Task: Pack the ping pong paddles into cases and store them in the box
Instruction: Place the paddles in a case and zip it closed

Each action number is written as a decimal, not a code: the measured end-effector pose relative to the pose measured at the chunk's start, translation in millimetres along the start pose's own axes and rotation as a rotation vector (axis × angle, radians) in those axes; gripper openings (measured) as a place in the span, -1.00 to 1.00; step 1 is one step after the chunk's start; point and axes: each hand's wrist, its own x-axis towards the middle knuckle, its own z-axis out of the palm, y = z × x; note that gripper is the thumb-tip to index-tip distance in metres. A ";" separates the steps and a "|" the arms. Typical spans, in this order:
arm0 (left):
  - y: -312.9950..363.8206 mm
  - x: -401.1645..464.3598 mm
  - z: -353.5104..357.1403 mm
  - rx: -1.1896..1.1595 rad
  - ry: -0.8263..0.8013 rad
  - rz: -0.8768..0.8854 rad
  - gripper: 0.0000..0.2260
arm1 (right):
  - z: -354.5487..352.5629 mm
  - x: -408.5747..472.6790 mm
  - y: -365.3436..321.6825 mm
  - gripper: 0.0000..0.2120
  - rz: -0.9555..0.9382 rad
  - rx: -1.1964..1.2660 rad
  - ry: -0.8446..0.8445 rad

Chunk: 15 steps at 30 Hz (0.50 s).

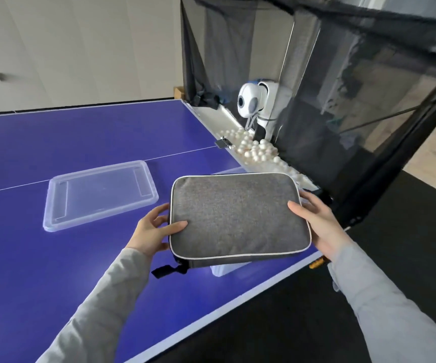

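Both hands are holding a grey fabric paddle case (239,218) flat above the near right corner of the blue ping pong table (80,142). The left hand (151,231) is gripping its left short edge, thumb lying on top and the other fingers curled under the side; the right hand (316,224) is clasping the opposite edge, thumb on the top face, fingers hidden beneath.

The case looks padded and semi-stiff, keeping its shape between the two grips, and probably light. Its woven cloth should not be slippery, so taking it by the short edges seems sound. A black zipper pull tab (163,271) is dangling below the left wrist and could snag.

Just under the case, beneath the palms, a corner of a clear plastic box (223,269) is showing; most of it is hidden, so its free room cannot be judged. The clear lid (99,195) is lying beyond the left fingertips, well apart. Beyond the right fingertips, white balls (248,150) are lying in a trough below a ball-feeding robot (256,103) and black catch net (342,100), near the table edge.
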 end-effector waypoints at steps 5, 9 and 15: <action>3.0 18.7 53.5 -0.013 0.010 -0.012 -0.44 | -50.0 32.3 -16.6 -0.54 0.013 -0.018 -0.003; 4.5 41.7 84.4 -0.022 0.005 -0.036 -0.45 | -74.6 70.7 -26.6 -0.46 0.013 -0.070 -0.026; -5.8 99.4 118.7 -0.062 0.061 -0.077 -0.40 | -93.5 146.7 -28.3 -0.47 0.027 -0.107 -0.042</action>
